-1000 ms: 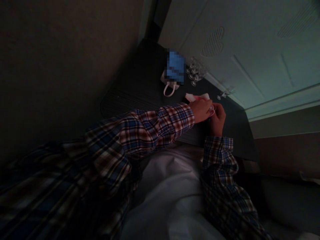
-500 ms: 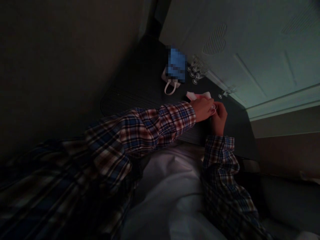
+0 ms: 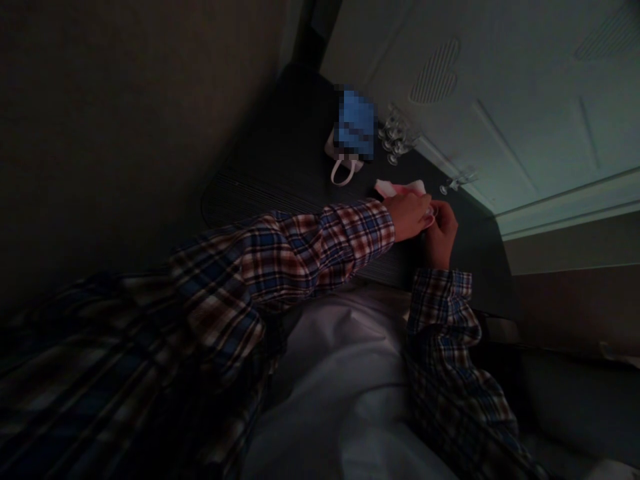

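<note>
In the dim light, my left hand is closed around a pink and white cloth, whose loose end spreads out beyond the knuckles. Against its fingertips, my right hand has its fingers curled in a pinch on a clear glass. Only a round, shiny part of that glass shows between the two hands, with a bit of pink cloth beside it. The hands touch or nearly touch above the dark table. My left fingers mostly hide the rest of the glass.
Several stemmed glasses are clustered at the table's far edge, by a pale panel with heart-shaped relief. Another small group of glassware lies to the right. A blue, blurred-out item with a light handle loop sits left of the cluster.
The whole view has shifted slightly. Both hands keep their grip on the cloth and glass, with only a slight change in my right fingers.
</note>
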The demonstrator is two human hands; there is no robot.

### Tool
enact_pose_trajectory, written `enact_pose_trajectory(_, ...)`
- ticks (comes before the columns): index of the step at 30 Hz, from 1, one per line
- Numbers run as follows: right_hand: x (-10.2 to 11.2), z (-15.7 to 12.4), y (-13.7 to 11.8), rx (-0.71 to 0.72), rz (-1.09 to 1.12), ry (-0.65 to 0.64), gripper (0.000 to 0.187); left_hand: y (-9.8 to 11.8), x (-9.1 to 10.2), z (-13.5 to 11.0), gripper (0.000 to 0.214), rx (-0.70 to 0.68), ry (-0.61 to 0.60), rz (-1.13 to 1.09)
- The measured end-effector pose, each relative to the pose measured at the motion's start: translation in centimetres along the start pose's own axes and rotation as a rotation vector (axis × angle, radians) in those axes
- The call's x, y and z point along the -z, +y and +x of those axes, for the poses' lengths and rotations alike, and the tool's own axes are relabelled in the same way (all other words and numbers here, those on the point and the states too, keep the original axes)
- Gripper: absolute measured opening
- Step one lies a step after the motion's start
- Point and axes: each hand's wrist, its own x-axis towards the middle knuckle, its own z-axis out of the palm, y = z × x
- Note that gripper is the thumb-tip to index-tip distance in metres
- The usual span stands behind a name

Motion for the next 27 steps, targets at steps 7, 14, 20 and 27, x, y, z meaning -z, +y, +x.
enact_pose_trajectory(7, 0.03, -0.02, -0.06, 0.014, -0.047, 0.003, 0.036, -0.16, -0.11, 0.05, 0.040, -0.016, 0.004, 0.007)
enact_pose_trajectory(14, 0.06, -0.08, 0.12, 0.001, -0.055, -0.002, 0.034, -0.02, 0.14, -0.11, 0.040, -0.011, -0.015, 0.013)
enact_pose_trajectory(20, 0.01, -0.05, 0.22, -0.015, -0.038, -0.007, 0.029, 0.14, 0.40, -0.33, 0.041, -0.004, -0.021, 0.024)
enact_pose_trajectory(27, 0.00, -0.11, 0.19, 0.002, -0.039, -0.019, 0.031, 0.18, 0.53, -0.47, 0.042, -0.007, -0.032, -0.019)
